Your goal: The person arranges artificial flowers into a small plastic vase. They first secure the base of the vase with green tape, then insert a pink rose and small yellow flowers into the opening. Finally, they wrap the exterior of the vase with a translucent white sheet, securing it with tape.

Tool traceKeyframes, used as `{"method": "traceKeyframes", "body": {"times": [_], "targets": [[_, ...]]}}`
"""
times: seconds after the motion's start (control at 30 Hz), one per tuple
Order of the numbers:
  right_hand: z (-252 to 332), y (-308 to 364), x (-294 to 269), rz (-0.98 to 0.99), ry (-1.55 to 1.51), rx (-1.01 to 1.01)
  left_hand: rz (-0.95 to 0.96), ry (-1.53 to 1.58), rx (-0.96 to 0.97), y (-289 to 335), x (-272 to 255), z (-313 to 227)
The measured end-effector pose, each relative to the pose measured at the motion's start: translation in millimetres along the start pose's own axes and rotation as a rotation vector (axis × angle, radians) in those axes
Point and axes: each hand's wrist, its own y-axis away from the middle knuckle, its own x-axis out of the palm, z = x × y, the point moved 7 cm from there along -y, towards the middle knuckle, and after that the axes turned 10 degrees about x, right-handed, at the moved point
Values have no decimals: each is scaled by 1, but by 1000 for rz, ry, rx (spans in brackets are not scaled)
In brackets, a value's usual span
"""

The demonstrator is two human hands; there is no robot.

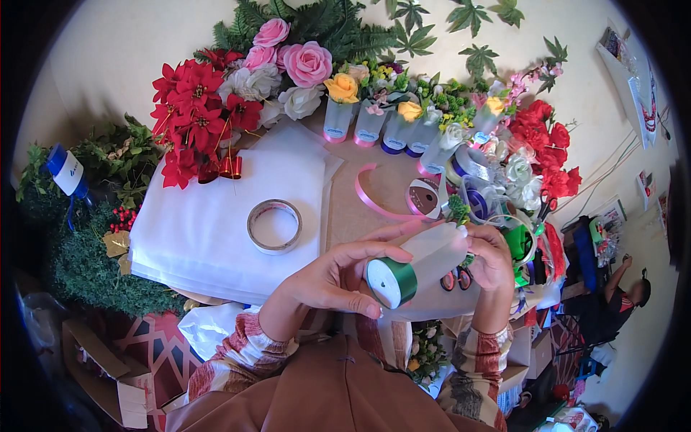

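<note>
A frosted, translucent flower cylinder (432, 253) lies tilted between my hands, its round white bottom toward me and a green ribbon band (405, 279) around that end. My left hand (342, 277) grips the banded end, fingers over the top and thumb below. At the other end, the fingers of my right hand (488, 263) pinch the wrap's edge, close to some green sprigs (458, 209). Scissors with red-rimmed handles (455, 279) lie partly hidden beneath the cylinder. Beyond it are a loose pink ribbon (371, 194) and a ribbon spool (425, 198).
Left of my hands, a tape roll (274, 225) rests on stacked white sheets (194, 223). Several finished flower cylinders (367, 124) line the back. Red artificial flowers (194, 108) stand behind the sheets. A cardboard box (97, 363) sits lower left; another person (622, 302) is far right.
</note>
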Motion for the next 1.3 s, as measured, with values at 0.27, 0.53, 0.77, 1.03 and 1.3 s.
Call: {"method": "traceKeyframes", "body": {"times": [0.27,0.53,0.77,1.03,1.3], "targets": [[-2,-1,-2,9,6,-1,12,0,-1,1,-1,2],[29,7,-13,-80,285,-159,-217,-352,-81,23,-21,-11],[61,18,11,-96,603,-184,-319,-1013,-150,46,-40,-8],[52,15,18,-149,509,-180,-546,-491,98,32,-20,9],[32,11,-2,-195,424,-117,-565,-511,86,32,-18,9]]}}
